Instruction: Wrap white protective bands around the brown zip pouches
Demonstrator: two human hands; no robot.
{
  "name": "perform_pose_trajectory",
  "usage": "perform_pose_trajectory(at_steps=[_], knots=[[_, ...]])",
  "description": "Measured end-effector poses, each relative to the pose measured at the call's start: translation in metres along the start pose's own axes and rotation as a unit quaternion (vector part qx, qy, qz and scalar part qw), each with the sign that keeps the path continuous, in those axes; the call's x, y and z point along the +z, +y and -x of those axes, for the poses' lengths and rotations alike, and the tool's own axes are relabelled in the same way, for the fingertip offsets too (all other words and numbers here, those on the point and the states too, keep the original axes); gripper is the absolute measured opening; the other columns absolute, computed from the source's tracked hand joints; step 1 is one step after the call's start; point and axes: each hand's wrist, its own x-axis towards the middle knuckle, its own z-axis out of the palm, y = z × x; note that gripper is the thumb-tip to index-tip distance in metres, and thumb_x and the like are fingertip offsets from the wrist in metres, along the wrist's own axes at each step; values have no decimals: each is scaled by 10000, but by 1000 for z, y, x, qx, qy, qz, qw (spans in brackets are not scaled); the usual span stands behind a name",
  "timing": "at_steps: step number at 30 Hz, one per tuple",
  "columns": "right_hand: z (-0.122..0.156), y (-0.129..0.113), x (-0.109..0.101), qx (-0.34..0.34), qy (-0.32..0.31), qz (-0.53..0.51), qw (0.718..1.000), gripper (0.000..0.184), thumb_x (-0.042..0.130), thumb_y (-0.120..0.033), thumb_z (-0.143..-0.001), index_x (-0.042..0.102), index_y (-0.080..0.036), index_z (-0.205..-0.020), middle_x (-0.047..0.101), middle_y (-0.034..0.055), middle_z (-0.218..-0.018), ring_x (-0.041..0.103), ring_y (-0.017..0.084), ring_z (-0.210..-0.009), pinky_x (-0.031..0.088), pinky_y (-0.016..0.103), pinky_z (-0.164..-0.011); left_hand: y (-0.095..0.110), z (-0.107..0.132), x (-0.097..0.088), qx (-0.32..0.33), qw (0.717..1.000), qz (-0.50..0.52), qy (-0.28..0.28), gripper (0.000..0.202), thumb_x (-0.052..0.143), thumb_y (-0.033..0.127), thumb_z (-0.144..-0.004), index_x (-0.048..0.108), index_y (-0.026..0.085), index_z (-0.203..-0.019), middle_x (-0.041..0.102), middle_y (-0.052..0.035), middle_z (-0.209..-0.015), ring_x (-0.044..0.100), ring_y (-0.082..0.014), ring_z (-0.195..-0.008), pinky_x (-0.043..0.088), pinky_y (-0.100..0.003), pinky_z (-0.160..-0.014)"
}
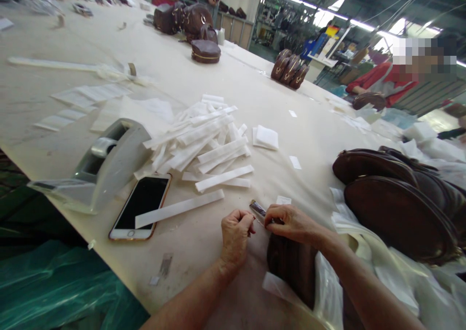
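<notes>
My left hand [236,233] is closed, its thumb and fingers pinched together above the table; what they hold is too small to make out. Just to the right my right hand [291,222] has its fingers curled and closed above a dark brown leather bag [293,267]. A thin pale line runs between the two hands. From the right fingertips a short dark strip [258,207] with a gold-coloured end points up and left. White wrapping sheet [327,284] lies against the bag, partly under my right forearm.
Left of my hands lie a phone [145,204], a tape dispenser [112,160] and a heap of white strips [204,136]. Large brown bags [396,213] stand at right. More bags [291,69] are farther back. A co-worker in red [386,85] handles a bag across the table [255,87].
</notes>
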Motion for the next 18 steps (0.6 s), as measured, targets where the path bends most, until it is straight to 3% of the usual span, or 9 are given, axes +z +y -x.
perform_pose_trajectory(at_steps=[8, 11, 14, 18], knots=[[0, -6, -2, 47, 9, -27, 998, 178, 501, -220, -698, 664, -168, -745, 618, -3, -667, 546, 133, -639, 383, 222, -582, 5, 3, 2, -22, 999, 27, -34, 195, 554, 337, -618, 594, 148, -592, 496, 24, -434, 415, -86, -412, 308, -201, -434], [-1, -7, 1, 34, 0, 1, 999, 169, 560, -272, -696, 679, -177, -769, 630, 8, -703, 547, 139, -645, 379, 229, -580, 6, 3, 2, -20, 999, 32, -27, 194, 561, 333, -626, 591, 144, -593, 497, 24, -437, 409, -80, -417, 307, -196, -439], [-4, -4, 4, 22, 4, 21, 1000, 138, 570, -226, -674, 690, -191, -733, 640, 9, -724, 555, 140, -655, 387, 235, -604, 6, 2, 2, -18, 999, 39, -20, 193, 561, 331, -631, 586, 143, -600, 494, 26, -440, 406, -77, -420, 314, -195, -446], [-4, 2, 4, 12, 0, -67, 998, 157, 544, -246, -715, 684, -175, -711, 636, 9, -717, 567, 145, -688, 414, 238, -644, 6, 2, 2, -19, 998, 47, -20, 220, 549, 357, -645, 571, 141, -616, 487, 27, -449, 404, -72, -413, 317, -190, -441]])
